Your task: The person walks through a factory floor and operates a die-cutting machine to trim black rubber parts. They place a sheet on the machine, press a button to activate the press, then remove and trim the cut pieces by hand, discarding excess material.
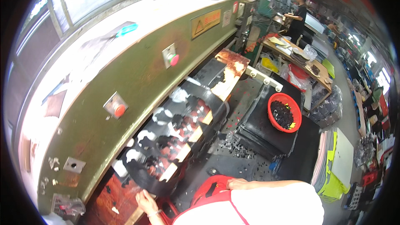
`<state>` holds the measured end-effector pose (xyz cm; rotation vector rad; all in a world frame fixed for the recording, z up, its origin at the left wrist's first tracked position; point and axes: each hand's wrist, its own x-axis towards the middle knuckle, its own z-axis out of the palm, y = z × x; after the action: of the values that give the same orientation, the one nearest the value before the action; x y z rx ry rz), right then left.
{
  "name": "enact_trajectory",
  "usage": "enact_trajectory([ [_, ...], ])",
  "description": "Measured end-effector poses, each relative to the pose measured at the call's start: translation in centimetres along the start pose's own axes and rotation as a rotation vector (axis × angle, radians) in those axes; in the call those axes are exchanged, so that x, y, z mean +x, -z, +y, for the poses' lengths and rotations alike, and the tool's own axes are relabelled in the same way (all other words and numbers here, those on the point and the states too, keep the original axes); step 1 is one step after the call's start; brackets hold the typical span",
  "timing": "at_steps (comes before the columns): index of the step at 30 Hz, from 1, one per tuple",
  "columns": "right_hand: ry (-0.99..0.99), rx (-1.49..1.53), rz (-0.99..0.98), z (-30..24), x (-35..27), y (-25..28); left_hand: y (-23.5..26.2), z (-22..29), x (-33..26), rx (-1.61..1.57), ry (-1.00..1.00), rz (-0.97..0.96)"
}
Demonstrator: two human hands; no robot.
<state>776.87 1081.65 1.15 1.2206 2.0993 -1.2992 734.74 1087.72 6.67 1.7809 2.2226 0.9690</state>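
My left hand (146, 203) is at the near end of the machine's bed, its fingers curled by the corner of a black sheet (139, 171). What those fingers hold, if anything, is too small to make out. Cut-outs and pale gaps cover the sheet, and reddish board shows through. Several pale wooden blocks (182, 153) line its right edge. My right hand (236, 183) is closed at the rim of a red plastic container (204, 189) in front of my body. Its fingertips are hidden, so its contents cannot be seen.
A green machine beam (141, 64) with push buttons (119, 109) runs along the left. A red basket (273, 121) of black scraps stands on black stacked sheets (259, 131). Scraps litter the floor (235, 148). Farther off are a cluttered workbench (306, 62) and another person (298, 18).
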Motion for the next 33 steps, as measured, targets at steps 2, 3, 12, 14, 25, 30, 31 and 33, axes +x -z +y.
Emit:
enact_trajectory([
  [2, 0.156, 0.232, 0.158, 0.9, 1.4, 2.6, -0.5, -0.6, -0.1, 0.017, 0.076, 0.000],
  [3, 0.207, 0.328, 0.193, 1.2, 2.0, 3.8, -0.8, -0.9, -0.1, 0.024, 0.070, 0.027],
  [12, 0.314, 0.255, 0.089, 2.3, 4.1, 16.3, -2.1, 0.2, 1.0, 0.173, 0.430, 0.058],
  [14, 0.136, 0.235, 0.297, 1.6, 3.6, 21.0, -2.7, 1.4, 1.8, 0.070, 0.617, 0.037],
  [25, 0.709, 0.981, 0.769, -8.9, 8.0, 37.9, -3.7, 4.1, 2.8, 0.201, 0.449, 0.242],
  [30, 0.633, 0.751, 0.613, -15.8, 14.1, 36.8, -2.7, 3.8, 3.4, -0.056, 0.372, 0.307],
  [31, 0.570, 0.565, 0.675, -17.1, 15.5, 36.8, -2.5, 3.8, 3.5, -0.062, 0.372, 0.261],
  [33, 0.523, 0.215, 0.732, -19.8, 18.3, 36.6, -1.7, 3.9, 3.8, -0.068, 0.371, 0.162],
])
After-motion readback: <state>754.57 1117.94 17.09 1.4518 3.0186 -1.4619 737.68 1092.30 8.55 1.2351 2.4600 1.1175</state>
